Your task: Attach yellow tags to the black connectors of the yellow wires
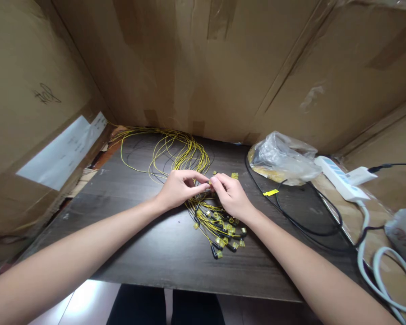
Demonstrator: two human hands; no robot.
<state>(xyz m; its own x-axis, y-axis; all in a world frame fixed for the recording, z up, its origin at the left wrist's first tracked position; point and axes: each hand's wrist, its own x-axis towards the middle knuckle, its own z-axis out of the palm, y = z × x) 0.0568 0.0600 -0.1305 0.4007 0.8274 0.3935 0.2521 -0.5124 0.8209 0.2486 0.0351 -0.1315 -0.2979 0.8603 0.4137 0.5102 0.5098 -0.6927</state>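
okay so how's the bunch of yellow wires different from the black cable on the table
The yellow wires are many thin strands, looped behind the hands; the black cable is a single thicker line curving at the right. The yellow wires end in small yellow and black connectors; the black cable's ends aren't clear. The left hand and right hand work at the wires, not the cable. Both lie on the dark table.

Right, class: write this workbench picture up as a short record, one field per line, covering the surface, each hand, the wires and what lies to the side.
surface: dark wooden table, cardboard walls around it
left hand: left hand pinching a wire end with its fingers
right hand: right hand meeting the left at the same small piece
wires: bundle of yellow wires looping back, yellow connector ends fanned out near the hands
right side: clear plastic bag, white power strip, black cable
loose piece: yellow tag
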